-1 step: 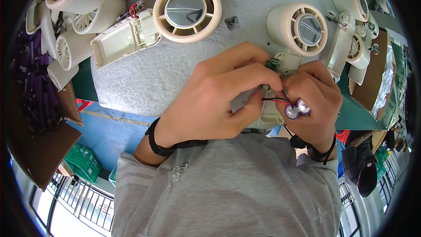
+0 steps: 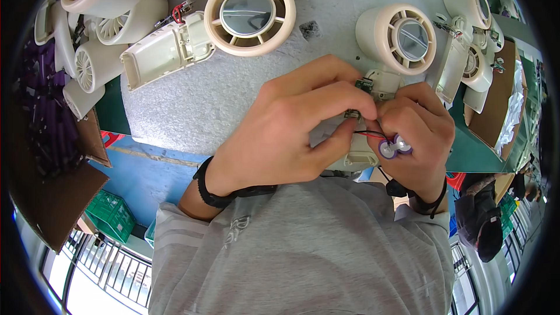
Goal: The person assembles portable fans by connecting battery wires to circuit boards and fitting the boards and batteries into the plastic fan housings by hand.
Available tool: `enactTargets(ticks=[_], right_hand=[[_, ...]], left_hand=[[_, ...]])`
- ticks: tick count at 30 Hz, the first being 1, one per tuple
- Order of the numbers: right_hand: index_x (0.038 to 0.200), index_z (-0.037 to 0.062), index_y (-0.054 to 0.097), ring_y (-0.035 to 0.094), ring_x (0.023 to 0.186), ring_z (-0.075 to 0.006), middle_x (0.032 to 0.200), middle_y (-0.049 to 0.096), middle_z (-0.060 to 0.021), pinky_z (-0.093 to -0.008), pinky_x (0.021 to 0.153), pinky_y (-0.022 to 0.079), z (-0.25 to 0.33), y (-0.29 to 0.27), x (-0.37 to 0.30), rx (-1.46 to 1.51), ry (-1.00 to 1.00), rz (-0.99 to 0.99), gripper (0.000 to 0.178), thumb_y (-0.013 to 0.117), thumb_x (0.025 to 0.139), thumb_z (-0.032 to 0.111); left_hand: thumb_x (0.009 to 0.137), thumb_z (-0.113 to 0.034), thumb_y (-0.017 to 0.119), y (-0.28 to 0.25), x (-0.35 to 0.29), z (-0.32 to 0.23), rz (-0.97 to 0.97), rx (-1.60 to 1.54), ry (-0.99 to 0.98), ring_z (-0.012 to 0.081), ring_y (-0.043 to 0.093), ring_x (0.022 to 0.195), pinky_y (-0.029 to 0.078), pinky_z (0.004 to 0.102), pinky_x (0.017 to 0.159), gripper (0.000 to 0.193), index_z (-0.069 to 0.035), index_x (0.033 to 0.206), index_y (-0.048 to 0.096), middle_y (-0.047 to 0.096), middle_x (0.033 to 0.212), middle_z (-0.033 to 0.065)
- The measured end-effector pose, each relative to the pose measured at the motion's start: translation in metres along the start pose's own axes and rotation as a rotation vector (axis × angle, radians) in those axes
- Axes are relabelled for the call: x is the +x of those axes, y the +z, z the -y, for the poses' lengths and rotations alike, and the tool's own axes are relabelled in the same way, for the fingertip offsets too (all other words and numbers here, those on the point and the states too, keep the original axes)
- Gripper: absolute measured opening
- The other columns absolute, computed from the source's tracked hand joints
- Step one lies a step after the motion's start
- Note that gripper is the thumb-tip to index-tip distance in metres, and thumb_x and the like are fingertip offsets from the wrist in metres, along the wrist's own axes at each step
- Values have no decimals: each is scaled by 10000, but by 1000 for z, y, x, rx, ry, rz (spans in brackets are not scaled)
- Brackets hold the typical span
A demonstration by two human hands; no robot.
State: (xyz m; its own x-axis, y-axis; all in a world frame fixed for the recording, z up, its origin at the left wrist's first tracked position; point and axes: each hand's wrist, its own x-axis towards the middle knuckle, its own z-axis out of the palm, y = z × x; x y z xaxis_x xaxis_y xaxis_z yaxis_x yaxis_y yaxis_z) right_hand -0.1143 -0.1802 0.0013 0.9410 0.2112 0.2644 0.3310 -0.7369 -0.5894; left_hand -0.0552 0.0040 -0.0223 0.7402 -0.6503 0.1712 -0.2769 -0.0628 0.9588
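Note:
My left hand (image 2: 297, 122) is closed, its thumb and index finger pinching a small circuit board (image 2: 352, 114). Another green board (image 2: 364, 84) sits just beyond those fingers, at the neck of a cream fan housing (image 2: 385, 84). My right hand (image 2: 411, 131) is closed round a pair of purple batteries (image 2: 395, 147), whose silver ends face me. Red and black wires (image 2: 370, 133) run from the batteries toward my left fingertips. Below the hands shows the open handle (image 2: 360, 154) of the housing; my fingers hide most of it. The fan head (image 2: 396, 39) points away.
Cream fan units (image 2: 249, 14) and an open handle shell (image 2: 169, 52) lie at the left and back. More fan parts (image 2: 466, 58) stand at the right, beside a cardboard box (image 2: 496, 99). Purple batteries (image 2: 52, 111) fill a box at far left. Foam sheet (image 2: 181, 105) covers the table.
Both hands stay nearly in place. The small board between my left fingertips has tilted slightly and shows a little more.

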Motion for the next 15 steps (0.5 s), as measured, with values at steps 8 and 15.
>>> enactTargets(ticks=[8, 15], right_hand=[[696, 65, 553, 576, 671, -219, 760, 652, -45, -315, 533, 451, -4, -3, -4, 66, -32, 16, 268, 743, 527, -18], [713, 72, 542, 567, 676, -218, 803, 667, -42, -314, 553, 454, -6, -4, -4, 189, 73, 6, 316, 769, 510, -12]], left_hand=[[663, 72, 771, 1, 0, 5, -4, -84, 12, 202, 667, 757, 545, 272, 639, 314, -25, 949, 686, 646, 909, 107], [673, 23, 802, -1, 1, 7, 27, -100, -17, 201, 685, 785, 580, 277, 653, 305, -9, 952, 683, 654, 882, 105]])
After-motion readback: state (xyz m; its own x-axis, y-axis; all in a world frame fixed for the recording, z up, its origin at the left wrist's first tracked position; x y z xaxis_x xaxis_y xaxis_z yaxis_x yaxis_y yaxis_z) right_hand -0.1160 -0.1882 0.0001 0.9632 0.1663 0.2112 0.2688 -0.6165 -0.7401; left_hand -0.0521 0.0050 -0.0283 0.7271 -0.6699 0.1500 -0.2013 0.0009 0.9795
